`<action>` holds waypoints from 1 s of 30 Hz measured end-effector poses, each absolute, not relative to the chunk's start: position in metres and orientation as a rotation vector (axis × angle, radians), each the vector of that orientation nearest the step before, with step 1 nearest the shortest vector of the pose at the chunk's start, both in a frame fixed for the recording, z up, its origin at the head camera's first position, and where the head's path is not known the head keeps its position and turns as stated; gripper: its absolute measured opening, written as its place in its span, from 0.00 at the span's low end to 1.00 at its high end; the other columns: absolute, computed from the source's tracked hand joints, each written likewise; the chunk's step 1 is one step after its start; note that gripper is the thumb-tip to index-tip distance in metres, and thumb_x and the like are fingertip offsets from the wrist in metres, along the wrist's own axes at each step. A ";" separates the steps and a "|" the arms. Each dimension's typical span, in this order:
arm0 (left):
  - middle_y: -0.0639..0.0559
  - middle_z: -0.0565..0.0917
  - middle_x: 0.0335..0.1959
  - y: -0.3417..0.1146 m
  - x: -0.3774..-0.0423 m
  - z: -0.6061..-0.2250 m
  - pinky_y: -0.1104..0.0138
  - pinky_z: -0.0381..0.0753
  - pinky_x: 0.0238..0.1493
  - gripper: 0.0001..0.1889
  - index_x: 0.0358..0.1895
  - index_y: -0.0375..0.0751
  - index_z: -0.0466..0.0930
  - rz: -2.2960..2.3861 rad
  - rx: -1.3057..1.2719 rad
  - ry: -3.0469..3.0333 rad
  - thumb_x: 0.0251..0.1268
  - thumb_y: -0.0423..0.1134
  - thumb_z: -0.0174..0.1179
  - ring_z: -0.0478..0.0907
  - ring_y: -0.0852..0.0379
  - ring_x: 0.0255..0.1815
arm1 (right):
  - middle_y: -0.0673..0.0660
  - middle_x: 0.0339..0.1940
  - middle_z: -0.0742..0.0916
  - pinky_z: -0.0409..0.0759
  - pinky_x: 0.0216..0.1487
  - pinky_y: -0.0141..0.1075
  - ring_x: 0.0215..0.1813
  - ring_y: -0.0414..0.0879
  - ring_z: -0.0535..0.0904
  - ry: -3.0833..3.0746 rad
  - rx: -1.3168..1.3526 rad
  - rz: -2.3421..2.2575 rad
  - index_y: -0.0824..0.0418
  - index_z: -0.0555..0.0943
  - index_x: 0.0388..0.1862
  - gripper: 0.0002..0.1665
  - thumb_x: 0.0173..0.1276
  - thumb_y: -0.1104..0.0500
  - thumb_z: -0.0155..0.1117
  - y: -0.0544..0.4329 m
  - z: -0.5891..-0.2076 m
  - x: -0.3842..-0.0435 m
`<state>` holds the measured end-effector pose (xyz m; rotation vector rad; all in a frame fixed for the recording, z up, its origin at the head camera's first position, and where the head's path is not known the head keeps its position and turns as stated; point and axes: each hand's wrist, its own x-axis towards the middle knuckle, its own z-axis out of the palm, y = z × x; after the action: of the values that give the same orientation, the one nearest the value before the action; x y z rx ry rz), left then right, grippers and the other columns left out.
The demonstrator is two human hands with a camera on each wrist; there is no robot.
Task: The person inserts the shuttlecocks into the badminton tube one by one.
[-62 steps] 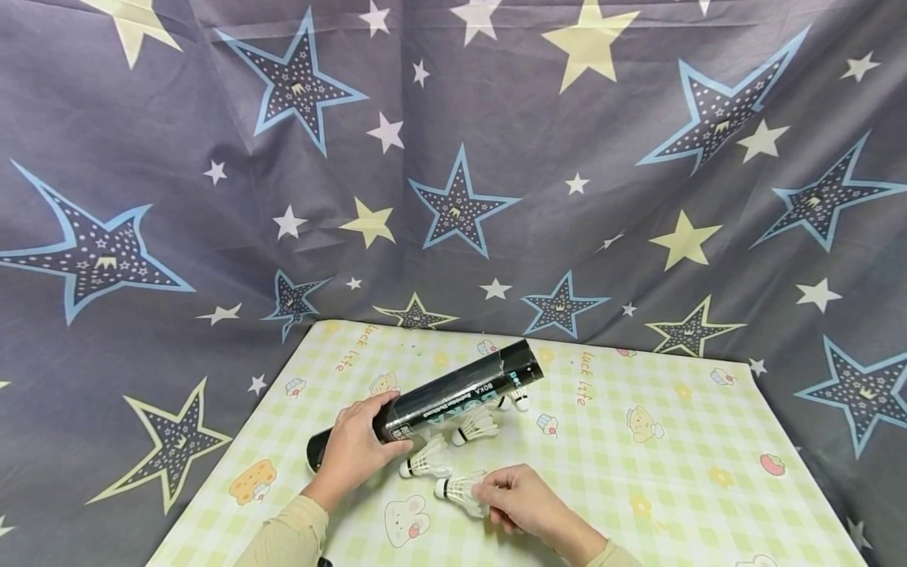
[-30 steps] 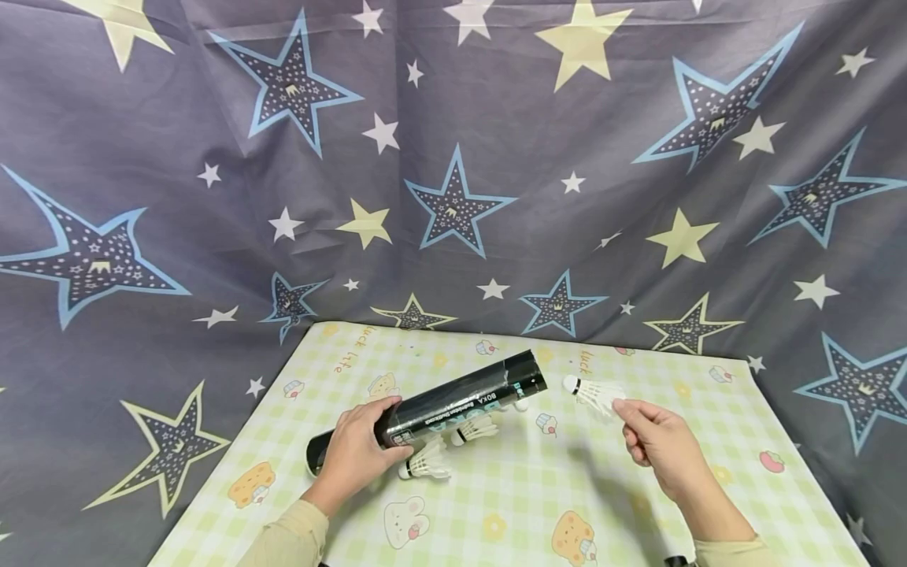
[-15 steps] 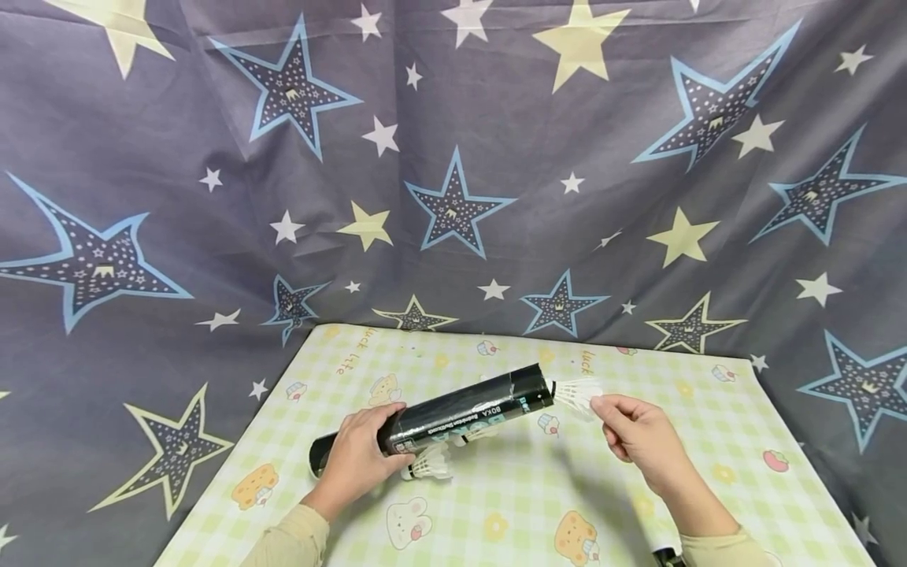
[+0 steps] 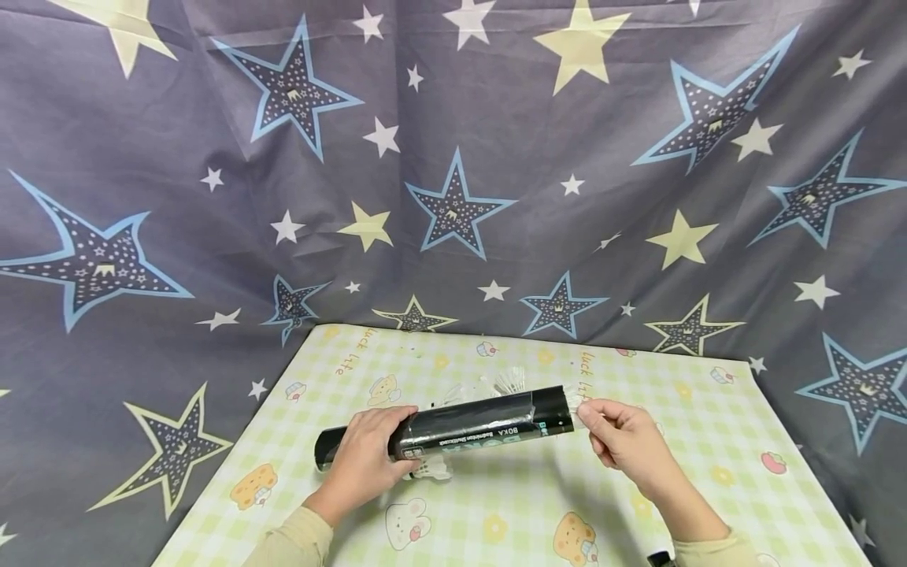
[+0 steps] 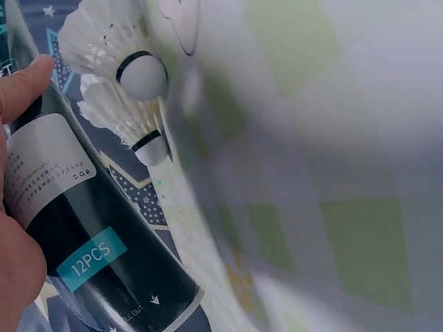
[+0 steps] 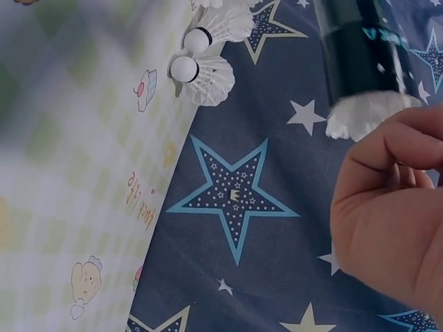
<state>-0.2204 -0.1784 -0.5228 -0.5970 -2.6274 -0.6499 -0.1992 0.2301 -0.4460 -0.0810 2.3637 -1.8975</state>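
My left hand [image 4: 366, 461] grips a black shuttlecock tube [image 4: 482, 423] near its left end and holds it at a slight tilt above the table. At the tube's right end my right hand [image 4: 627, 441] pinches the feather skirt of a white shuttlecock [image 6: 367, 114]. Its cork is hidden inside the tube's mouth, and only the feathers' rim sticks out. The left wrist view shows the tube's label reading 12PCS, with two loose shuttlecocks beyond it, one in front [image 5: 142, 76] and one behind. In the head view the tube partly covers the loose shuttlecocks.
A checked cloth with cartoon prints covers the table [image 4: 673, 488]. More shuttlecocks [image 6: 208, 79] lie on it behind the tube. A dark star-patterned curtain [image 4: 453, 118] hangs behind and at both sides.
My right hand picked a shuttlecock off the table, carried it to the tube's right end and pushed it in cork first. The tube's right end has dropped and come nearer.
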 end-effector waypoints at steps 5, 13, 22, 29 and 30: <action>0.50 0.88 0.64 -0.176 -0.219 -0.522 0.49 0.78 0.69 0.47 0.70 0.49 0.80 -0.658 -0.591 -2.606 0.40 0.48 0.90 0.84 0.48 0.63 | 0.48 0.17 0.79 0.65 0.17 0.26 0.15 0.37 0.68 2.280 -0.199 -1.873 0.65 0.78 0.37 0.23 0.88 0.48 0.54 0.230 -0.447 -0.195; 0.51 0.88 0.63 -0.174 -0.216 -0.517 0.49 0.78 0.70 0.48 0.70 0.50 0.80 -0.668 -0.634 -2.594 0.38 0.45 0.91 0.84 0.48 0.63 | 0.47 0.17 0.83 0.66 0.15 0.25 0.14 0.35 0.70 2.192 -0.423 -1.689 0.69 0.80 0.55 0.18 0.85 0.53 0.59 0.229 -0.453 -0.189; 0.55 0.88 0.61 -0.171 -0.214 -0.516 0.52 0.78 0.68 0.48 0.68 0.50 0.81 -0.564 -0.699 -2.525 0.34 0.46 0.92 0.84 0.52 0.62 | 0.46 0.13 0.80 0.66 0.16 0.26 0.11 0.34 0.67 2.121 -0.453 -1.575 0.69 0.80 0.51 0.19 0.82 0.51 0.63 0.225 -0.460 -0.187; 0.55 0.88 0.62 -0.172 -0.214 -0.518 0.52 0.78 0.68 0.48 0.69 0.51 0.81 -0.554 -0.701 -2.534 0.35 0.47 0.91 0.84 0.53 0.62 | 0.48 0.16 0.83 0.64 0.16 0.25 0.12 0.34 0.68 2.070 -0.499 -1.591 0.71 0.80 0.55 0.19 0.84 0.54 0.61 0.224 -0.466 -0.187; 0.55 0.88 0.62 -0.172 -0.214 -0.519 0.52 0.78 0.68 0.48 0.69 0.51 0.80 -0.566 -0.690 -2.550 0.36 0.48 0.91 0.84 0.52 0.62 | 0.48 0.17 0.84 0.64 0.16 0.25 0.12 0.34 0.69 2.067 -0.494 -1.604 0.70 0.79 0.59 0.20 0.84 0.54 0.61 0.224 -0.466 -0.188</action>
<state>-0.2138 -0.1722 -0.5189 -0.6898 -2.5503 -0.5663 -0.1876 0.2236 -0.4658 -0.4940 2.0674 -1.6041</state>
